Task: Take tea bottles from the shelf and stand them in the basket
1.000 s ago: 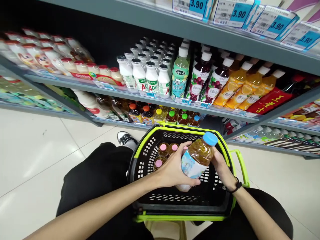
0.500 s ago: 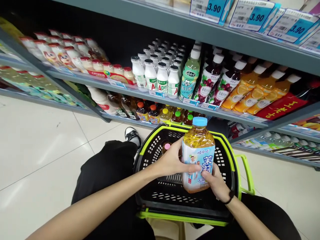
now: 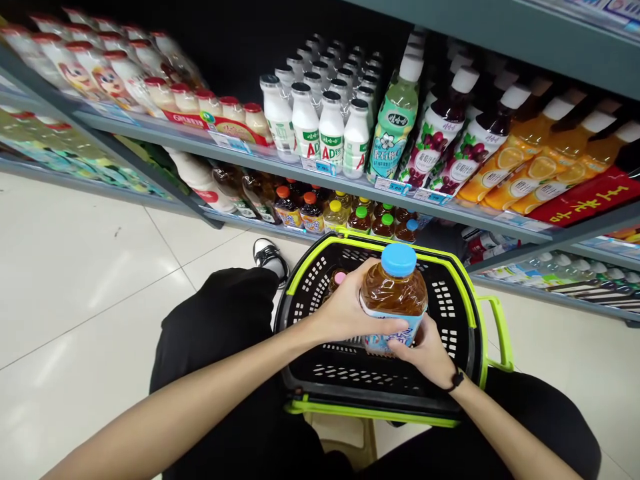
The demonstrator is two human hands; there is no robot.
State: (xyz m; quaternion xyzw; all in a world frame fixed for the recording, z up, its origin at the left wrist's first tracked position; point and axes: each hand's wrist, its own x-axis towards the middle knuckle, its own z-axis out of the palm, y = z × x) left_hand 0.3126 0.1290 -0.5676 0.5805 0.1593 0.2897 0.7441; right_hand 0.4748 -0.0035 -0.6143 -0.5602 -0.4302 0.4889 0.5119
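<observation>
Grey shelving (image 3: 500,40) rises beyond the far edge of a black basket (image 3: 360,392), over whose middle a blue-capped bottle (image 3: 395,297) is held in a two-handed grip, left hand (image 3: 353,310) and right hand (image 3: 430,353) closed around its sides.

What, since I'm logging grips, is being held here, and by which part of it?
A blue-capped bottle, held by its sides below the cap: the left hand grips one side, the right hand the other, both thumbs on the label.
</observation>
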